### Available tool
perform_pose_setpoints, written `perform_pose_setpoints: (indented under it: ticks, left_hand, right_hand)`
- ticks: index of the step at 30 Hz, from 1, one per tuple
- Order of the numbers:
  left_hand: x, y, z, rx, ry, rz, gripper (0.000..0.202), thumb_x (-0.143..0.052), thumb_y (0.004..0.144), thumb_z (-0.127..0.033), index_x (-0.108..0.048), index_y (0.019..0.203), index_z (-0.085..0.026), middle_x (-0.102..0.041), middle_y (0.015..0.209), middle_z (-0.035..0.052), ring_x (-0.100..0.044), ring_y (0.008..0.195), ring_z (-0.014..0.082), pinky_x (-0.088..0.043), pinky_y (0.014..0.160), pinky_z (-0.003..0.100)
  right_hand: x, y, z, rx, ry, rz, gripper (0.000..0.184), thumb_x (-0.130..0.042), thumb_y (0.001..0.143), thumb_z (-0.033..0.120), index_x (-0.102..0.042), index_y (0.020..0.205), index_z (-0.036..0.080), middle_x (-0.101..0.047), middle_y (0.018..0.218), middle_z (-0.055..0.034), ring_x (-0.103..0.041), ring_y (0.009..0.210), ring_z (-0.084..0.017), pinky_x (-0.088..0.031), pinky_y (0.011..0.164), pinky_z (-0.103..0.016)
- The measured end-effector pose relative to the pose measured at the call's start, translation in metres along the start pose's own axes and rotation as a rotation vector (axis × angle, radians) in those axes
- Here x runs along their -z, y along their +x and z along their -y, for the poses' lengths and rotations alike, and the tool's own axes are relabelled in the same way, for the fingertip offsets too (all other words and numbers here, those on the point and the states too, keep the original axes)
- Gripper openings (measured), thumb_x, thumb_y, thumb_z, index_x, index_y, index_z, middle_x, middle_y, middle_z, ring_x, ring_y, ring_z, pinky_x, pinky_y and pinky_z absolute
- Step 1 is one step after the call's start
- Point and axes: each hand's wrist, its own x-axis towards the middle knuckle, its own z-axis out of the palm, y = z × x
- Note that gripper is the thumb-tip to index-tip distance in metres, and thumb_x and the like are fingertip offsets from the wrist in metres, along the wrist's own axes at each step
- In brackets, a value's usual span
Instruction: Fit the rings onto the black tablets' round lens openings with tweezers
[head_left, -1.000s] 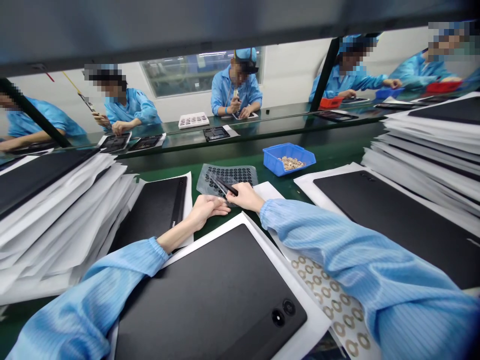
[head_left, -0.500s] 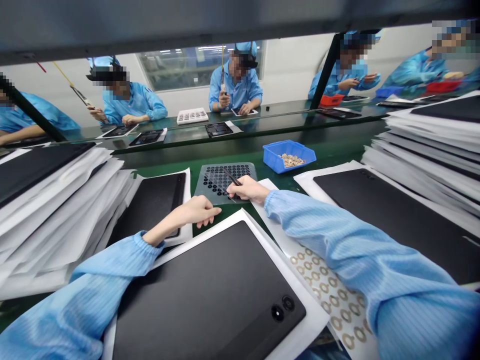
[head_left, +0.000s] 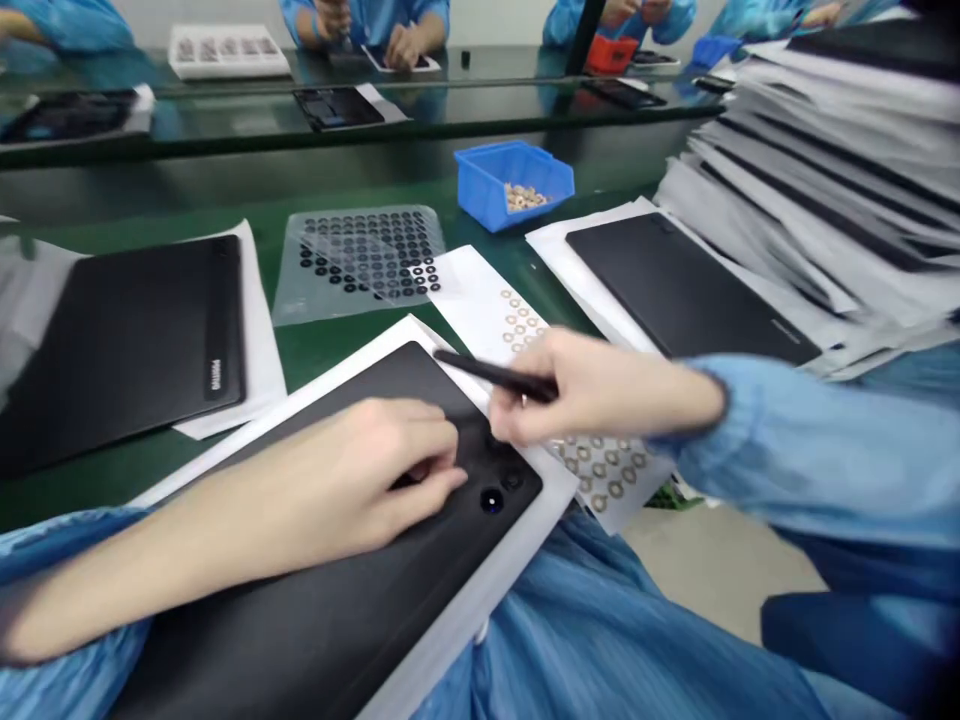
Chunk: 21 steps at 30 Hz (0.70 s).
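A black tablet back cover (head_left: pixel 300 600) lies on white paper in front of me, with two round camera lenses (head_left: pixel 492 499) near its right corner. My left hand (head_left: pixel 390 460) rests on the cover beside the lenses, its fingers curled in with nothing visible in them. Just above the lens corner, my right hand (head_left: pixel 536 390) grips black tweezers (head_left: pixel 487 372); their tips are hidden behind the fingers. Under and behind the right hand is a white sheet of gold ring stickers (head_left: pixel 611 470). Farther back lies a clear sheet of black round stickers (head_left: pixel 360 260).
A blue bin (head_left: pixel 480 185) of small tan parts stands behind. Other black covers lie on paper at left (head_left: pixel 142 340) and right (head_left: pixel 690 290). A tall stack of covers and paper (head_left: pixel 825 170) rises at the right. Co-workers' hands (head_left: pixel 405 45) are busy across the bench.
My right hand has come back from the black sticker sheet to the cover's lens corner with the tweezers. My left hand has moved onto the cover. The view has tilted down.
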Motion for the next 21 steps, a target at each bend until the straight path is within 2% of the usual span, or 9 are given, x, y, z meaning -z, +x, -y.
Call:
perform_pose_setpoints:
  ticks: [2,4,6,9,15,21]
  left_hand:
    - [-0.015,0.003,0.0,-0.014,-0.029,0.052,0.022,-0.048,0.093,-0.025,-0.053,0.073,-0.019,-0.055,0.073,-0.0019,-0.051,0.067,0.0101,-0.034,0.058,0.022]
    - [-0.021,0.005,0.003,-0.009,-0.035,0.057,0.021,-0.05,0.092,-0.025,-0.052,0.072,-0.019,-0.053,0.072,-0.002,-0.05,0.068,0.0108,-0.034,0.059,0.022]
    - [-0.021,0.007,0.006,-0.004,-0.04,0.06,0.022,-0.051,0.092,-0.025,-0.051,0.071,-0.019,-0.051,0.07,-0.0026,-0.048,0.066,0.0106,-0.034,0.058,0.022]
    - [-0.018,0.009,0.007,-0.003,-0.04,0.067,0.022,-0.051,0.092,-0.025,-0.051,0.071,-0.019,-0.05,0.069,-0.0029,-0.047,0.064,0.0102,-0.033,0.057,0.023]
    - [-0.017,0.011,0.006,-0.02,-0.034,0.069,0.023,-0.05,0.092,-0.026,-0.051,0.07,-0.018,-0.05,0.067,-0.003,-0.047,0.063,0.01,-0.033,0.056,0.022]
    - [-0.018,0.01,0.006,-0.023,-0.038,0.07,0.023,-0.05,0.092,-0.025,-0.051,0.07,-0.018,-0.05,0.068,-0.0023,-0.047,0.063,0.0106,-0.033,0.056,0.023]
  right_hand:
    - [-0.017,-0.021,-0.018,-0.09,0.141,-0.017,0.011,-0.063,0.071,0.007,-0.067,0.063,0.013,-0.055,0.052,0.0059,-0.045,0.047,-0.003,-0.036,0.046,-0.016]
    - [-0.029,-0.031,-0.029,-0.147,0.248,-0.081,0.009,-0.063,0.07,0.007,-0.065,0.065,0.013,-0.051,0.052,0.0076,-0.042,0.047,-0.002,-0.034,0.045,-0.015]
    - [-0.035,-0.034,-0.033,-0.157,0.315,-0.13,0.009,-0.062,0.069,0.005,-0.063,0.066,0.013,-0.05,0.052,0.0084,-0.041,0.048,-0.002,-0.033,0.045,-0.014]
    - [-0.038,-0.035,-0.029,-0.177,0.348,-0.137,0.011,-0.06,0.067,0.001,-0.062,0.066,0.012,-0.049,0.052,0.0086,-0.041,0.047,-0.001,-0.033,0.045,-0.014]
    - [-0.039,-0.039,-0.024,-0.223,0.285,-0.162,0.01,-0.059,0.067,0.003,-0.062,0.066,0.012,-0.049,0.052,0.0075,-0.042,0.049,-0.003,-0.034,0.047,-0.015]
    - [-0.049,-0.04,-0.023,-0.176,0.006,-0.288,0.006,-0.059,0.069,0.012,-0.06,0.063,0.015,-0.049,0.053,0.0056,-0.044,0.05,-0.005,-0.034,0.047,-0.018]
